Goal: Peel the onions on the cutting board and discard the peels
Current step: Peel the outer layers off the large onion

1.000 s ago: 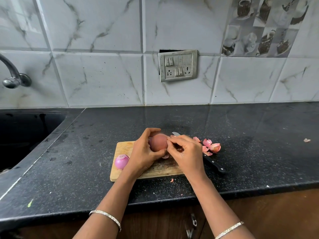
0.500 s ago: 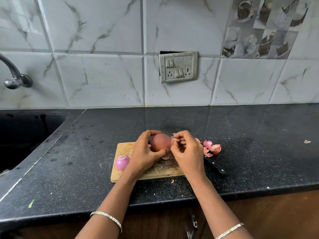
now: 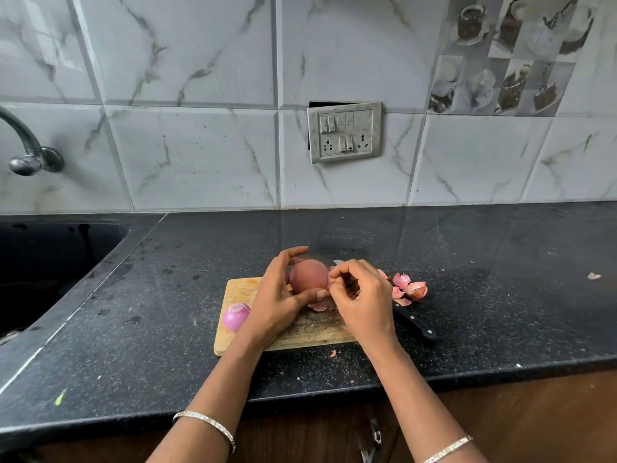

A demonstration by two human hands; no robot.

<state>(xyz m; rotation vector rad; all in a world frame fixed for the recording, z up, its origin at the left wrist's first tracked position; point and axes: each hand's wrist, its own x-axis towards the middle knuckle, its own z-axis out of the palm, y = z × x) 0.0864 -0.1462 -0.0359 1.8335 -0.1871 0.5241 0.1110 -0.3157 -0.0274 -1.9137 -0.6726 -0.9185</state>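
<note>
A wooden cutting board [image 3: 240, 289] lies on the black counter. Above it my left hand [image 3: 277, 295] holds a brown-skinned onion [image 3: 309, 275], thumb underneath and fingers curled over the far side. My right hand [image 3: 362, 297] is at the onion's right end, fingertips pinching at its skin. A peeled purple onion [image 3: 236, 316] rests on the board's left part. Loose pink peels [image 3: 410, 289] lie on the counter to the right of the board, and smaller scraps [image 3: 320, 306] lie on the board under the hands.
A black-handled knife [image 3: 414, 320] lies right of the board, its blade mostly hidden behind my right hand. A dark sink [image 3: 50, 259] with a tap [image 3: 25, 152] is at the left. A stray peel [image 3: 593, 276] lies far right. The counter's front edge runs below the board.
My right hand's fingertips have shifted up along the onion's right end, picking at the skin. My left hand keeps the onion in the same place.
</note>
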